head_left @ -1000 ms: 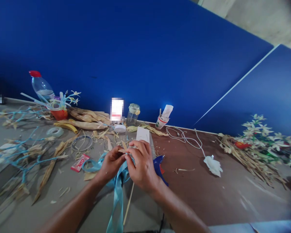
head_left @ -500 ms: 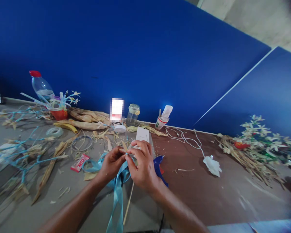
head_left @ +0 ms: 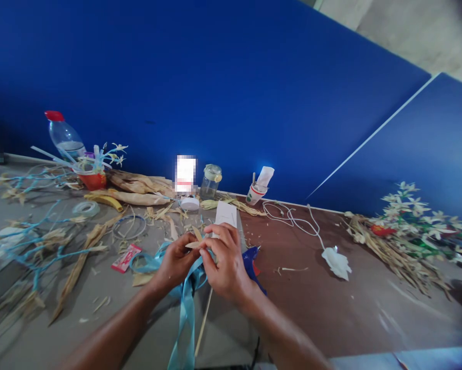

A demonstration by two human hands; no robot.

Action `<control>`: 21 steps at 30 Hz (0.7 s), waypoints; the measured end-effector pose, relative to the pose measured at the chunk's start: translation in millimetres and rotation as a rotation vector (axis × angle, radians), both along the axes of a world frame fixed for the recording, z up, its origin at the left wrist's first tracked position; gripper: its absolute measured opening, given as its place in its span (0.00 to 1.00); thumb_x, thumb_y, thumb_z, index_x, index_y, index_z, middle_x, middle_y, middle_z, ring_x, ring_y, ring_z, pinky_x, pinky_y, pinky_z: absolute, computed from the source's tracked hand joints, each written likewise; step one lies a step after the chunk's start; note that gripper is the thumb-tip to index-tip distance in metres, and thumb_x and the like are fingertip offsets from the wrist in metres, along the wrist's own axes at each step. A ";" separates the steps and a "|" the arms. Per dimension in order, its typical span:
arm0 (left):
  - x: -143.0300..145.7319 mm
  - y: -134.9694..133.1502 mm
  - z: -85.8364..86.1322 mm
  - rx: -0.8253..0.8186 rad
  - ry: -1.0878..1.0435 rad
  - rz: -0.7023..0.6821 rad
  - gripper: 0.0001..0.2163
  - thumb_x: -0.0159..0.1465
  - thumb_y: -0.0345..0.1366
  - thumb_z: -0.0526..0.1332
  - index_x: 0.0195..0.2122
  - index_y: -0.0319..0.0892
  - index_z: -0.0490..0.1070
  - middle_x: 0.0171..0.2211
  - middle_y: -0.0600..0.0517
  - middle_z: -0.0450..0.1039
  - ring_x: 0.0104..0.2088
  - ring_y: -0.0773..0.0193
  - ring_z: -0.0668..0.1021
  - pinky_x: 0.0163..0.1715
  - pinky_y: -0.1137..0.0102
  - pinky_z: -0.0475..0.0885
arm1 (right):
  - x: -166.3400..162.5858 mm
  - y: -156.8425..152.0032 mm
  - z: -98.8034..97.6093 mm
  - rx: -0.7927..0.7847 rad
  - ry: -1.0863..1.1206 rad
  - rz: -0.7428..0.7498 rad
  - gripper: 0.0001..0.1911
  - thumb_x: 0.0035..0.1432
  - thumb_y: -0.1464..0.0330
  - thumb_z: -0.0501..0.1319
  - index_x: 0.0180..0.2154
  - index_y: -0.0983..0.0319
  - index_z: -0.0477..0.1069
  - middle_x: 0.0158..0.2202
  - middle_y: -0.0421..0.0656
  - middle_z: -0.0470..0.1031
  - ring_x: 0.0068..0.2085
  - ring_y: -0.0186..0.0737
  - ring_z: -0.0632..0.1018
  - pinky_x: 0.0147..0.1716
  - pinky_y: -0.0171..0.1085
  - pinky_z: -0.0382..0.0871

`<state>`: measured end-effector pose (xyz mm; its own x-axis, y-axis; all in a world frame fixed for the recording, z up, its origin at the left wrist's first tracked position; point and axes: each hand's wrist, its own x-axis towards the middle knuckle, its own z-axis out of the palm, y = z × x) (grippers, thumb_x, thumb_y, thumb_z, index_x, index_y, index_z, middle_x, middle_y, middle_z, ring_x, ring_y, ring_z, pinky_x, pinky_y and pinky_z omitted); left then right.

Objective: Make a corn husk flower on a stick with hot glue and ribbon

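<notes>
My left hand (head_left: 178, 261) and my right hand (head_left: 226, 263) meet at the middle of the table, fingertips pinched together. Between them is a small flower of pale dried husk (head_left: 194, 245), with pointed petals sticking out past the left fingers. Its base is hidden by the fingertips. A light blue ribbon (head_left: 186, 313) hangs from under the hands towards the near edge, and more of it lies looped beside my left wrist. Below my right hand a thin pale stick (head_left: 203, 324) slants down. A blue glue gun (head_left: 250, 259) is partly hidden behind my right hand.
Dried husks (head_left: 142, 185), a red pot (head_left: 92, 180), a bottle (head_left: 65, 136) and a glass jar (head_left: 211, 181) line the back. Blue-wrapped branches (head_left: 41, 262) spread at left. A paper cup (head_left: 256, 194), white cable (head_left: 292, 218), crumpled tissue (head_left: 336, 263) and white flowers (head_left: 411, 210) are at right.
A second husk petal now shows more plainly, pointing left over my left fingers. Both hands stay in nearly the same place, with slight finger movement.
</notes>
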<state>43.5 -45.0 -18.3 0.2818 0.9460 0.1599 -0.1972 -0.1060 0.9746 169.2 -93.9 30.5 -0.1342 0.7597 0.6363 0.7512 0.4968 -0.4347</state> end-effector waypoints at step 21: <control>0.7 4.1 -12.0 0.086 -0.046 -0.042 0.12 0.52 0.41 0.65 0.22 0.39 0.66 0.20 0.55 0.65 0.23 0.70 0.67 0.25 0.75 0.63 | 9.7 2.0 10.5 -0.063 0.058 0.031 0.08 0.50 0.73 0.59 0.35 0.59 0.72 0.49 0.47 0.67 0.53 0.48 0.64 0.51 0.51 0.60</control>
<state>44.1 -40.9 -30.3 0.3115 0.9159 0.2533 -0.2474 -0.1792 0.9522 178.8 -91.9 41.0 -0.1221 0.7948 0.5944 0.7086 0.4892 -0.5085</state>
